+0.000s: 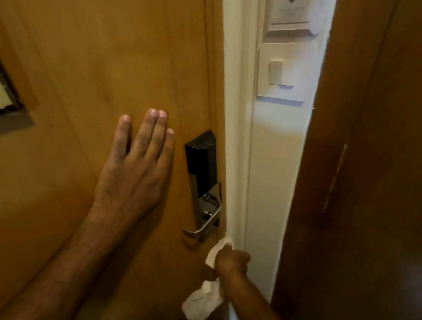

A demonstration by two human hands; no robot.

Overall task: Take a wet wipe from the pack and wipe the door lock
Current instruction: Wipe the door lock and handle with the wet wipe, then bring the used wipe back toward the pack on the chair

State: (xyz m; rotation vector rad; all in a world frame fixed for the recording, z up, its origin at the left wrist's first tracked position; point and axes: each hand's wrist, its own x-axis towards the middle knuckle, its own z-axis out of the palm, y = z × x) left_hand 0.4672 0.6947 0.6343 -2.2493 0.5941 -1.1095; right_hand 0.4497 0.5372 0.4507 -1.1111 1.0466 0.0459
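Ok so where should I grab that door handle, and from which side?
Grip the lever handle near its free curved tip, probably coming from the left. The pivot end sits against the door edge, where the right hand holds the wipe.

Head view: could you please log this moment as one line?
left hand flat on door | right hand holds wet wipe below lock

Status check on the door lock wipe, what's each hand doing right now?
Left hand flat on door, empty. Right hand gripping wet wipe, just below lock handle. Nothing in the way.
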